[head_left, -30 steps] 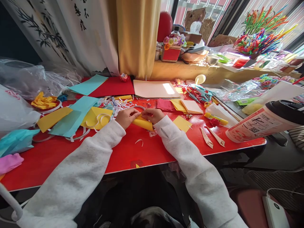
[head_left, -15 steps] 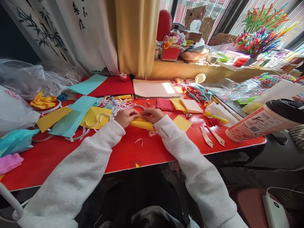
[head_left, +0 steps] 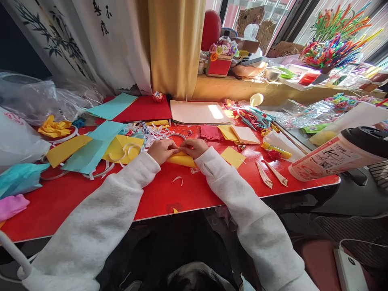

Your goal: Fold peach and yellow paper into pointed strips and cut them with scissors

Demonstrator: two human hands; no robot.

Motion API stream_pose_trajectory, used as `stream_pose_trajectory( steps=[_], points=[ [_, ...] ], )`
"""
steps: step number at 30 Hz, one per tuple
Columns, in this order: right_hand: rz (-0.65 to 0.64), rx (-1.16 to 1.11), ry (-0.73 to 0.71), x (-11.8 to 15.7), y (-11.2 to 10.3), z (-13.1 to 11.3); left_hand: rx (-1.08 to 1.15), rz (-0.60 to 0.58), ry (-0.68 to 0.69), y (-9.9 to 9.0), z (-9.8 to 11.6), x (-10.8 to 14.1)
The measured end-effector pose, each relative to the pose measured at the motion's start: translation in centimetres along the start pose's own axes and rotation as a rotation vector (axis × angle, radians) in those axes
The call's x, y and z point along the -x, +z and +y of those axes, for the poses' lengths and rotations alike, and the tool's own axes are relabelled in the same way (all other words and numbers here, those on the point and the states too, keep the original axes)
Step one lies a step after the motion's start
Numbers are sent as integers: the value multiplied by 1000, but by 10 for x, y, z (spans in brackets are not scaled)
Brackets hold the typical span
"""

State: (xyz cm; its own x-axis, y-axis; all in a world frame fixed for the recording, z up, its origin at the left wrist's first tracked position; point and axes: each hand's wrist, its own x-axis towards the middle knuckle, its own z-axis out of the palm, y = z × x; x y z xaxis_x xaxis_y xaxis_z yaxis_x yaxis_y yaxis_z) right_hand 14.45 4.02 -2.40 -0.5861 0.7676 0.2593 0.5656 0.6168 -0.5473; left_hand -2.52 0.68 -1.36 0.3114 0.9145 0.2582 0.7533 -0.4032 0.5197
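Above the red table (head_left: 200,190), my left hand (head_left: 162,151) and my right hand (head_left: 195,147) meet with their fingers pinched together. Between the fingertips is a small bit of yellow paper, mostly hidden by them. Directly below the hands lies a yellow roll-like piece (head_left: 182,160), its ends covered by my hands and cuffs. A flat yellow paper square (head_left: 232,157) rests to the right of my right hand. Left of my left hand is a larger yellow sheet (head_left: 117,147) with curled white strips on it.
Blue paper (head_left: 97,145) and white shreds (head_left: 151,133) lie at the left and behind the hands. Folded paper squares (head_left: 245,134), a glue stick (head_left: 277,150), two folded paper points (head_left: 269,174) and a tilted drink cup (head_left: 333,153) are at the right.
The fingertips of both hands have drawn slightly closer together over the yellow paper, and less of it shows between them. Everything else stays in place.
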Motion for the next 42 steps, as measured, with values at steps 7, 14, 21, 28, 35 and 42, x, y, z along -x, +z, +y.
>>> stream_pose_trajectory(
  steps=[7, 14, 21, 28, 35, 42],
  points=[
    [24, 21, -31, 0, 0, 1, -32, -16, 35, 2, -4, 0],
    [16, 53, -63, 1, 3, 4, -89, 22, 57, 6, -4, 0],
    [70, 57, -143, 2, 4, 7, -146, 0, 96, 7, -7, -1],
    [66, 53, -195, 2, 5, 11, -206, -12, 75, 6, -3, -1],
    [60, 80, -190, 2, 3, 10, -174, -4, 96, 7, -4, -1],
    [49, 124, -187, 0, 2, 7, -135, 6, 92, 8, -6, -1]
  ],
)
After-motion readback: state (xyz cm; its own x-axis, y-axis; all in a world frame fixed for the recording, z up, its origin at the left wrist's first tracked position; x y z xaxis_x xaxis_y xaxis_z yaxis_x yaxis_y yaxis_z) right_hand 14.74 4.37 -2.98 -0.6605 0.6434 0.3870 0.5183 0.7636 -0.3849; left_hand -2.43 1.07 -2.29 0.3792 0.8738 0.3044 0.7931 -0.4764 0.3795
